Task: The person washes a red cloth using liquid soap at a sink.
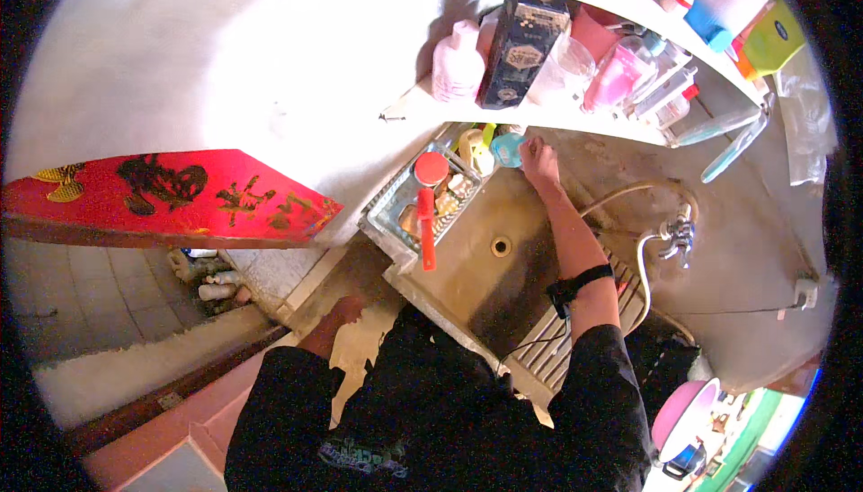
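Note:
My right hand (539,160) reaches to the far corner of a stone sink (465,276), its fingers curled on the edge of a light-blue plastic item (509,149). The item's exact kind is hard to make out. Close to its left is a pale yellow object (476,152). A plastic basket (391,185) sits on the sink's left rim, holding soap-like pieces (448,204), a round red-topped thing (431,169) and a red-handled brush (427,229). My left hand (347,310) hangs low beside my body, blurred; its fingers cannot be made out.
A white shelf (573,121) crosses above the sink, carrying a pink bottle (458,67), a tall dark box (526,47) and toothbrushes. A metal tap (677,235) with hoses is on the right wall. A ridged washboard (546,364) slopes beneath my right arm. A pink basin (681,418) stands lower right.

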The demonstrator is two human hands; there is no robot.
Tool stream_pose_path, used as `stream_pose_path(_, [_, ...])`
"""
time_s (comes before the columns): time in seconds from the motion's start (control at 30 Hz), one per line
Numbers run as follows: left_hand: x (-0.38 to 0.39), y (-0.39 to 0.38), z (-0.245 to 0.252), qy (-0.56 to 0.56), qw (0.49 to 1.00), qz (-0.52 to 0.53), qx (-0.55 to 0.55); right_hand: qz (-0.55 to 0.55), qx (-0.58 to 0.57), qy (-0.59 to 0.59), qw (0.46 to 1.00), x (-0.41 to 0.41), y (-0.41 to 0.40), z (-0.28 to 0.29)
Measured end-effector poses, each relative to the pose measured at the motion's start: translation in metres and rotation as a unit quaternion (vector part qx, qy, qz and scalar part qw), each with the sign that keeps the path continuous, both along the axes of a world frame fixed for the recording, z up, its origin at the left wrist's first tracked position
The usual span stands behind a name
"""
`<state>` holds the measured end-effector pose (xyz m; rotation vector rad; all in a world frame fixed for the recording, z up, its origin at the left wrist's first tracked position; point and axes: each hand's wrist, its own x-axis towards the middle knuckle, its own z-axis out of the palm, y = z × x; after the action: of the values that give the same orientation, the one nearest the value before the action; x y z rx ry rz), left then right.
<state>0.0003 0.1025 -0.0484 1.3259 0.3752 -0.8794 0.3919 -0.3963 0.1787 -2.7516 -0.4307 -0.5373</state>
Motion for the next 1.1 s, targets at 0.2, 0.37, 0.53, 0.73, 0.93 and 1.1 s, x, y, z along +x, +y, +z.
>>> stream_pose_path(0.2, [-0.021,0.023,-0.024,0.068,0.991,0.081,-0.083,-0.126,0.35,0.246,0.895,0.024,0.033,0.01])
stream_pose_path(0.37, [-0.019,0.023,-0.012,0.031,0.998,0.035,0.038,-0.102,0.425,0.199,0.877,0.035,0.046,-0.004])
stream_pose_path(0.53, [0.011,-0.003,0.015,0.066,0.982,-0.104,0.14,-0.171,0.337,0.239,0.895,0.053,0.002,-0.045])
stream_pose_path(0.73, [-0.028,0.024,-0.031,-0.303,0.889,-0.15,0.31,-0.186,0.425,0.299,0.834,0.006,0.03,-0.006])
stream_pose_path(0.93, [0.003,-0.063,0.075,-0.273,0.849,-0.314,0.326,-0.155,0.071,0.442,0.881,-0.135,-0.004,-0.003])
stream_pose_path(1.1, [0.069,-0.181,0.161,-0.464,0.778,-0.378,0.191,-0.184,0.089,0.275,0.939,-0.271,-0.074,-0.032])
